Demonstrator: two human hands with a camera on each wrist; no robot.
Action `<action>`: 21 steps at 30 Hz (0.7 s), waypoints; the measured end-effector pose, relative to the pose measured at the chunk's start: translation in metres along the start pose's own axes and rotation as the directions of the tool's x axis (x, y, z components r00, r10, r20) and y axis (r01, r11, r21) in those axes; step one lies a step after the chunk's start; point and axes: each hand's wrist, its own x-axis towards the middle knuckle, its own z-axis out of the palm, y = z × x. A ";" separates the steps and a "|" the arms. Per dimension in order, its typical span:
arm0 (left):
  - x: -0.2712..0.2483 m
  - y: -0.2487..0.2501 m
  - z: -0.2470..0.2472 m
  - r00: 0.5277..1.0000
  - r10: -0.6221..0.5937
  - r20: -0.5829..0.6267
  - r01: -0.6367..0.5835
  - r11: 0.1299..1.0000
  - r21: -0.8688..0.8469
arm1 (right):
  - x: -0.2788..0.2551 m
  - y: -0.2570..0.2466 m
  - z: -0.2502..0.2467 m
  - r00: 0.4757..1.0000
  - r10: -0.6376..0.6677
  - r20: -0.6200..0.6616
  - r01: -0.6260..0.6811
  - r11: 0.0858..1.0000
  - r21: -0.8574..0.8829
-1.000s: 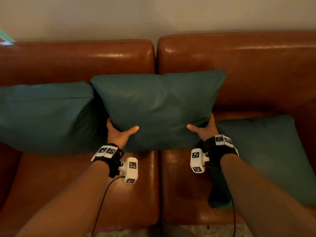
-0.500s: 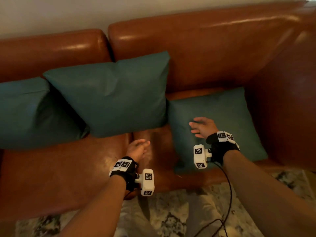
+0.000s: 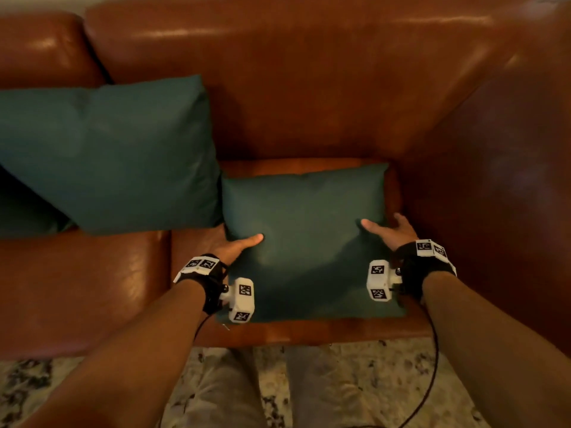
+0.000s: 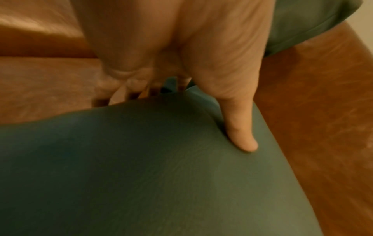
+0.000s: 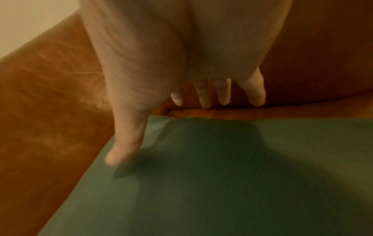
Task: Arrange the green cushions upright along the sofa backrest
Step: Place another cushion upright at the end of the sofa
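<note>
Cushion [image 3: 309,242] (flat on seat) apparently gripped by both hands.

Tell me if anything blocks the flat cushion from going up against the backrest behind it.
Nothing visible does. The flat cushion lies on the seat, and the backrest behind it is bare; the upright cushion leans to its left.

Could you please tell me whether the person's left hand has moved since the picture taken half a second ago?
Yes. The left hand has gone from the brown leather seat rightward onto the flat green cushion, gripping its left edge.
</note>
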 end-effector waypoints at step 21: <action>0.006 0.094 0.012 0.907 0.389 -0.161 -0.402 0.914 -0.051 | 0.013 -0.070 -0.037 0.897 -0.441 0.027 0.434 0.891 0.132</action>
